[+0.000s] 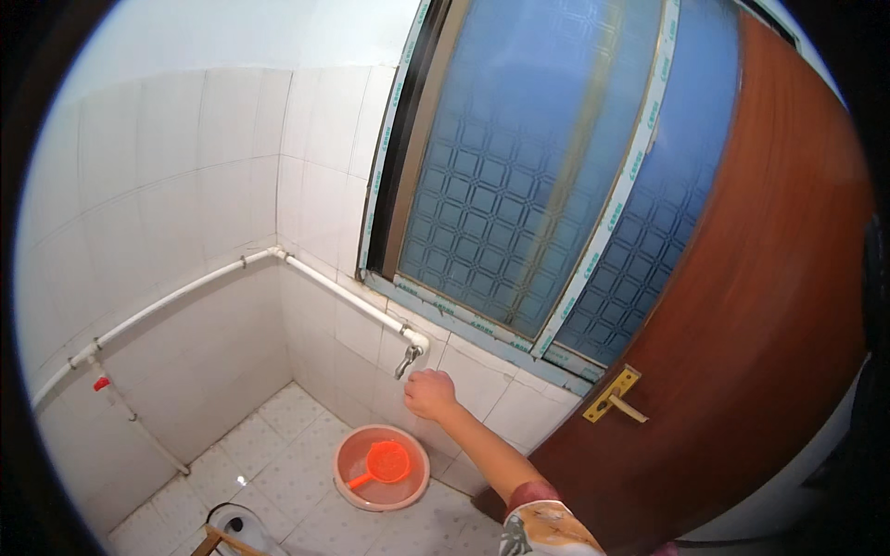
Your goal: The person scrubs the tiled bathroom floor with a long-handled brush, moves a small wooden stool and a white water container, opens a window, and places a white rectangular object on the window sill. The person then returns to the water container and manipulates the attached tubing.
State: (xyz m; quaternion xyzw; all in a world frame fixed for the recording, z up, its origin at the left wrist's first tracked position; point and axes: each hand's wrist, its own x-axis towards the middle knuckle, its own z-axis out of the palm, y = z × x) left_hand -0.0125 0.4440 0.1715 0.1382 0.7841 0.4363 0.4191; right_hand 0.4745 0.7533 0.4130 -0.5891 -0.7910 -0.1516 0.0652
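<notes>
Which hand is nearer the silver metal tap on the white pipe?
Right. The right hand is beside the tap, slightly below and rightward; contact is unclear. The left hand is out of view.

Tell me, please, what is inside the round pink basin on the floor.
An orange dipper is in the pink basin, its handle toward the picture's lower left. The dipper hides part of the basin's bottom, so anything beneath it cannot be seen.
</notes>
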